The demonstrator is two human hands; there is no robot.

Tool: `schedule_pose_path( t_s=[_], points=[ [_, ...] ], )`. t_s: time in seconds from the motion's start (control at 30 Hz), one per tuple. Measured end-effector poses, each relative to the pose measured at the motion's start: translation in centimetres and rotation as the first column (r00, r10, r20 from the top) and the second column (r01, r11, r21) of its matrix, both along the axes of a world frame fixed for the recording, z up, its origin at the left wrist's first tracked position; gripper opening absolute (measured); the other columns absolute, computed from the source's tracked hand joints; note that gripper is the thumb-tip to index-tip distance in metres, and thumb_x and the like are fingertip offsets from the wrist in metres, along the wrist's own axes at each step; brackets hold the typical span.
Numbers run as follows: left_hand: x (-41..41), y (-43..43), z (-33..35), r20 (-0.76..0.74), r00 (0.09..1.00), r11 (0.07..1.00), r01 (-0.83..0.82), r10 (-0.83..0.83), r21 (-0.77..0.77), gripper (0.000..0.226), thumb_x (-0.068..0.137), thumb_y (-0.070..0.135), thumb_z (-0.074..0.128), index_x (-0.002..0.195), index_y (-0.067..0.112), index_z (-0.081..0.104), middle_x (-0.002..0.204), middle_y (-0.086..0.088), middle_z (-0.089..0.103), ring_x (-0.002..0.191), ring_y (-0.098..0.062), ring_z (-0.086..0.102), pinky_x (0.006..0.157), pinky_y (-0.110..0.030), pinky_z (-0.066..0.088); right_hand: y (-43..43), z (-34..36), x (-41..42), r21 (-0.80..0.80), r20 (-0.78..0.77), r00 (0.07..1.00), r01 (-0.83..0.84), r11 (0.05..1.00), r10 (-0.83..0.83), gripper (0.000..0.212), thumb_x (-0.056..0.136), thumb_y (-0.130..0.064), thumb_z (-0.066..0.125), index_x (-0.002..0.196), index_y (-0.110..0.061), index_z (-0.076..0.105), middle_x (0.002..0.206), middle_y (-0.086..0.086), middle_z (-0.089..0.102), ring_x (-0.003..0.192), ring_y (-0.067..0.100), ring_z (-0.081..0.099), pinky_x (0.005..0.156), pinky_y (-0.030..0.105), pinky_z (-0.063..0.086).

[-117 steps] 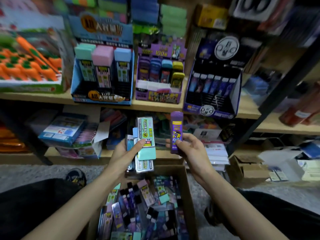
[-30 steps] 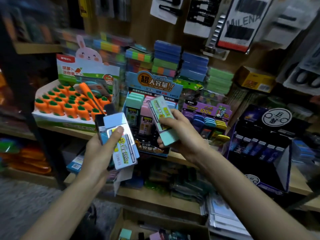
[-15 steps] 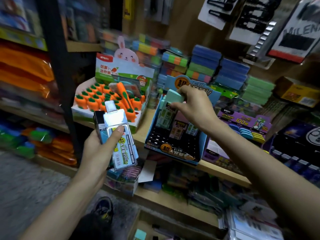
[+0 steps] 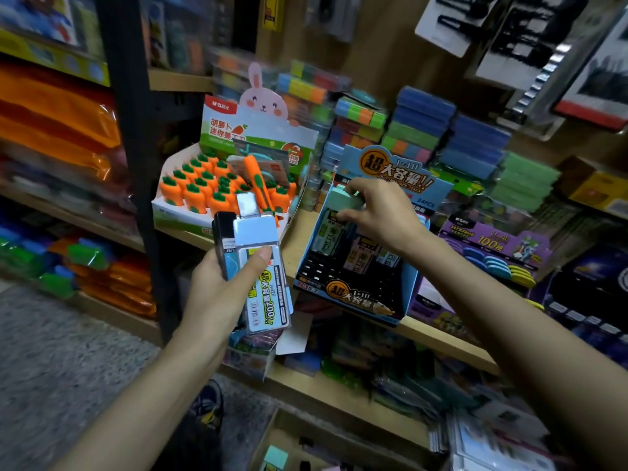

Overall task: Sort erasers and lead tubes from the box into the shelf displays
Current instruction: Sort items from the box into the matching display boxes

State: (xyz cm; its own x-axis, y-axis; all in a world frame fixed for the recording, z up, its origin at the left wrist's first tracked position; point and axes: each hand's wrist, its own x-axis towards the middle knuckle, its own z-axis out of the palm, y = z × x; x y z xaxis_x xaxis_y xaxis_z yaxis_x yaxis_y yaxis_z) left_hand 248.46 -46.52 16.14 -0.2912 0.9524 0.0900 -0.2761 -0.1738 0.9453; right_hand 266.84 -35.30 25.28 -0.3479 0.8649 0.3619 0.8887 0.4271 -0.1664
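Observation:
My left hand (image 4: 217, 287) grips a small stack of flat lead tubes (image 4: 260, 266), a pale blue one on top with its label facing me and a black one behind it. My right hand (image 4: 380, 212) reaches into the blue shelf display (image 4: 401, 171) and holds a mint-green capped lead tube (image 4: 346, 200) at the display's upper left slot, among other tubes standing there. The cardboard box (image 4: 272, 447) shows only as a corner at the bottom edge, with a mint piece inside.
A carrot-eraser display (image 4: 217, 188) with a bunny header stands left of the blue display. A purple display (image 4: 492, 246) sits to its right. Stacked coloured blocks (image 4: 418, 130) fill the shelf back. A black shelf post (image 4: 136, 158) rises at the left.
My right hand carried the mint tube from in front of me up into the blue display. The view swung left and up. My left hand kept its stack.

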Motion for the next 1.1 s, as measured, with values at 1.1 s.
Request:
schedule_pose_path(
  t_s=[1.1],
  points=[
    [4.0,-0.2,0.4,-0.023,0.988,0.988,0.150,-0.151,-0.031,0.040,0.065,0.037,0.070,0.100,0.019,0.066,0.087,0.003,0.075,0.077,-0.012,0.072,0.056,-0.019,0.053,-9.0,-4.0,-0.2,-0.347,-0.693,0.716,-0.235,0.908,-0.080,0.023,0.089,-0.039,0.059,0.080,-0.018,0.064,0.062,-0.013,0.058,0.060,-0.001,0.052,0.059,0.019,0.043]
  ],
)
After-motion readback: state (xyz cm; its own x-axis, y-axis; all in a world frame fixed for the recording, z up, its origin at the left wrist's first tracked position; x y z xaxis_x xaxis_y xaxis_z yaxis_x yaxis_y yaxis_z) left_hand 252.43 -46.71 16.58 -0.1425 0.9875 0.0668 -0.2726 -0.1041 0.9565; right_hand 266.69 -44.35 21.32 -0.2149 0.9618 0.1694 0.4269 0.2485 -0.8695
